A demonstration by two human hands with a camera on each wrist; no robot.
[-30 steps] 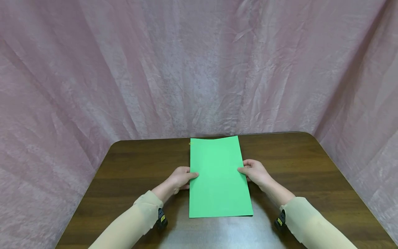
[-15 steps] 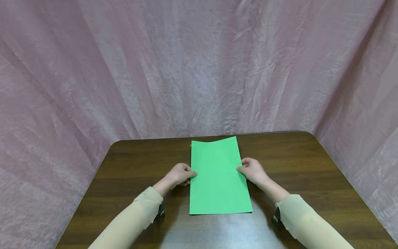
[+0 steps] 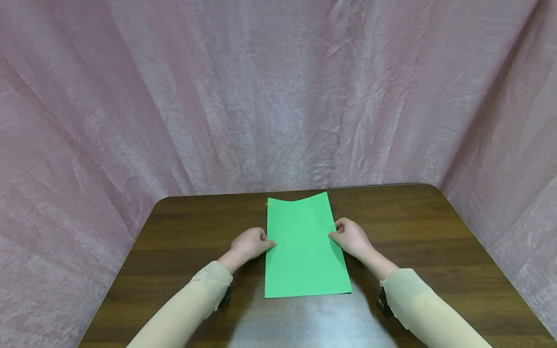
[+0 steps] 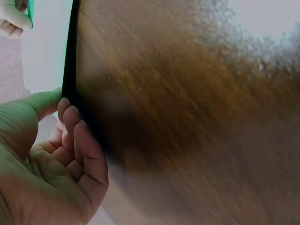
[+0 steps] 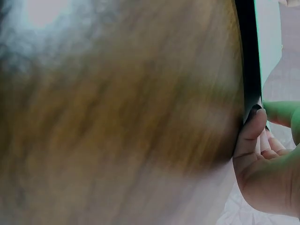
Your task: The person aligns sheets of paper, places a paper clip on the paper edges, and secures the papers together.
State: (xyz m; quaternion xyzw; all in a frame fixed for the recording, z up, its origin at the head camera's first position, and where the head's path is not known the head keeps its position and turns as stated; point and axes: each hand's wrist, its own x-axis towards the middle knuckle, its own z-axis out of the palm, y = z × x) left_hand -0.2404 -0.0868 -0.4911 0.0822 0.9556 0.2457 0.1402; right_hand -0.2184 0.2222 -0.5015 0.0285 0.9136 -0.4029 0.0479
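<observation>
A green sheet of paper (image 3: 302, 261) is at the middle of the table, its far edge bowed down between raised corners. My left hand (image 3: 249, 242) pinches its left edge, thumb on top and curled fingers underneath. On the opposite edge, my right hand (image 3: 352, 239) pinches the paper in the same way. A small yellow clip-like loop (image 3: 268, 204) pokes out at the far left corner. Both wrist views show a dark underside or backing below the paper; I cannot tell which. In the left wrist view, the fingers (image 4: 89, 150) bend beneath the edge.
The dark wooden table (image 3: 183, 290) has rounded far corners and a bright reflection near its front. A pink velvet curtain (image 3: 261, 96) hangs behind it and along the sides. Dark wrist devices sit under both pale sleeves (image 3: 187, 304).
The paper's near edge has shifted slightly away, and its far edge sags more and sits a little lower. My right hand has moved slightly inward and away with the paper's right edge.
</observation>
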